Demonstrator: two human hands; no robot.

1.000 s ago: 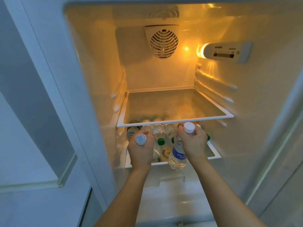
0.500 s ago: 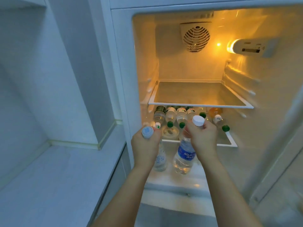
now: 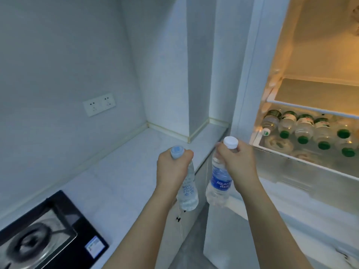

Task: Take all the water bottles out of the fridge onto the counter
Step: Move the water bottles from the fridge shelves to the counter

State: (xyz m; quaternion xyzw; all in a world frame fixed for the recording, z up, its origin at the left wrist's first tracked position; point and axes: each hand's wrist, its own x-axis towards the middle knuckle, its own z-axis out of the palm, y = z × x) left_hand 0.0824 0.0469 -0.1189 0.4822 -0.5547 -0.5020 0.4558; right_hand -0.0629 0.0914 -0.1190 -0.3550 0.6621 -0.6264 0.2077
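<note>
both bottles [image 3: 218,183] out of fridge [image 3: 272,94], nr counter [image 3: 126,171]

Two bottles are held side by side above the counter's [image 3: 136,171] edge — the fridge [image 3: 242,94] stands open to the right, more bottles [image 3: 303,129] laid on its lower shelf [image 3: 291,152]. A hob [image 3: 48,230] is set into the counter — near left.

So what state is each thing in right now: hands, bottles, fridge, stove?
Left hand: grip closed round the pale-blue-capped clear bottle, capped, held upright.
Right hand: grip closed round the white-capped blue-labelled bottle, capped, held upright.
White fridge: open, lit inside.
Green-capped bottles: lying on the shelf.
Black gas stove: unlit.
</note>
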